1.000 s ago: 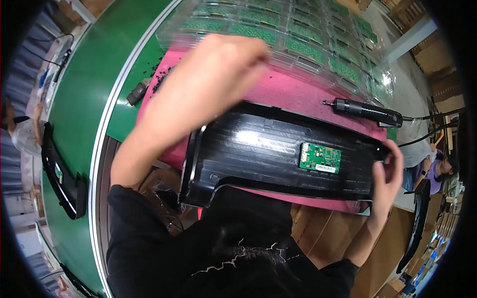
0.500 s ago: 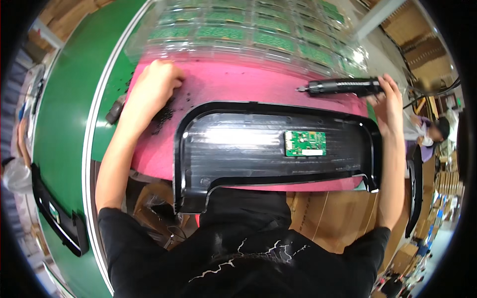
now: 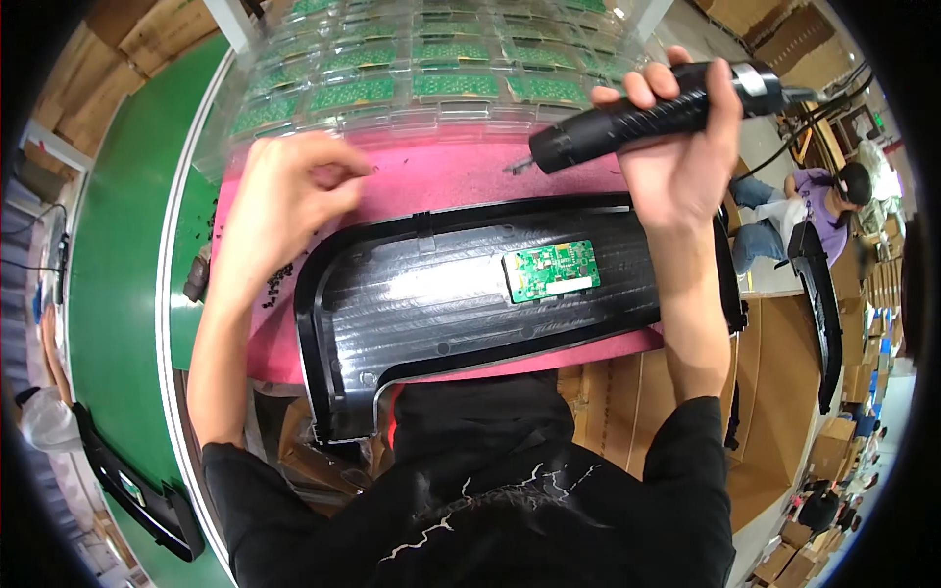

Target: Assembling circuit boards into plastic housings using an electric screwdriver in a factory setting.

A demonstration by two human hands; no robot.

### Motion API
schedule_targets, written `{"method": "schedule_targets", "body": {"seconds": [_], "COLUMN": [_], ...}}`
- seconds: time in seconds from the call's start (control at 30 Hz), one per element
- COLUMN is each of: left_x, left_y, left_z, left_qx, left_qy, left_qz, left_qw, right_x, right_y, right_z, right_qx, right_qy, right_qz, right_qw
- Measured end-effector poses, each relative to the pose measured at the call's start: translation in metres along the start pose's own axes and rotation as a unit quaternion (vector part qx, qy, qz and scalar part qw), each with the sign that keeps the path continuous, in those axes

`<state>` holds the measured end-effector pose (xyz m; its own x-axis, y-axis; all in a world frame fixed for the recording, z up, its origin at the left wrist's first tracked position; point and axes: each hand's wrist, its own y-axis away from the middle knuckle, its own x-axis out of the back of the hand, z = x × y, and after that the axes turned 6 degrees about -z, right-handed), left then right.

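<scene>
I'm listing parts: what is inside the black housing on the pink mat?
A green circuit board lies on the inner floor of the black housing. The surface beneath the board is covered, and the right forearm hides a strip near the housing's right end.

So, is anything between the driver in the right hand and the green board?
Only the shell: its far rim runs, in this view, between the tip of the driver and the board. Nothing else visible stands between them; how high the tip hangs can't be told.
</scene>
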<state>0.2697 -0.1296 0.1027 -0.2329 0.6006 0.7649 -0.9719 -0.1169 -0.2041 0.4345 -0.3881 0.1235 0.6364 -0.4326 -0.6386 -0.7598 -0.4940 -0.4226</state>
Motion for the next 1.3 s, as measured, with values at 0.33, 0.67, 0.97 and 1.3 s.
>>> {"method": "schedule_targets", "body": {"seconds": [0.33, 0.67, 0.97, 1.3], "left_x": [-0.036, -0.056, -0.063, -0.066], "left_y": [-0.051, -0.047, -0.041, -0.045], "left_z": [0.063, 0.055, 0.056, 0.057], "left_qx": [-0.020, -0.085, -0.143, -0.175], "left_qy": [0.385, 0.289, 0.272, 0.255], "left_qz": [-0.276, -0.216, -0.168, -0.230], "left_qw": [0.881, 0.929, 0.937, 0.923], "right_x": [-0.016, -0.004, -0.006, -0.004], "right_y": [0.029, 0.040, 0.047, 0.048], "right_z": [-0.016, -0.030, -0.027, -0.029], "right_qx": [0.054, 0.100, 0.079, 0.063], "right_qy": [-0.121, -0.052, -0.017, 0.014], "right_qz": [-0.114, -0.116, -0.158, -0.206], "right_qw": [0.985, 0.987, 0.984, 0.976]}}
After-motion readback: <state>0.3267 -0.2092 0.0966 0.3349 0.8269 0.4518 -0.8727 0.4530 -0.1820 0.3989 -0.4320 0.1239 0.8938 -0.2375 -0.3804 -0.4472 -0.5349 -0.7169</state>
